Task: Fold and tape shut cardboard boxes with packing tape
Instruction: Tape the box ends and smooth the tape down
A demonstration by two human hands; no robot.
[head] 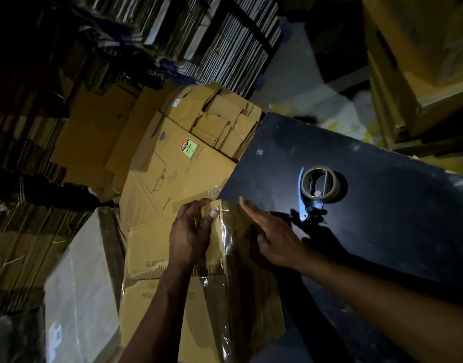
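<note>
Cardboard box (173,297), the one being closed, stands right below the person, its top face running away from them toward the far edge, with shiny packing tape (226,247) already laid along the seam and over that edge. To the left sit a pale flat sheet (78,271) and stacks of flattened cartons (157,158). On the box itself, the left hand (191,231) is curled over the far top corner, thumb and fingers pinching the tape end down against the cardboard. Just beside it to the right, the right hand (275,239) lies flat with fingers straight, holding nothing, palm on the box's right upper side where the tape wraps.

Further right again, on the dark table (382,205), rests the tape dispenser (318,189) with its blue handle pointing back toward the person. It lies apart from both hands, off to the right and a little beyond them, and the right hand is plainly the nearer one. My guess is that any further strip would call for that hand to reach right for the handle while the left keeps the box steady.
</note>
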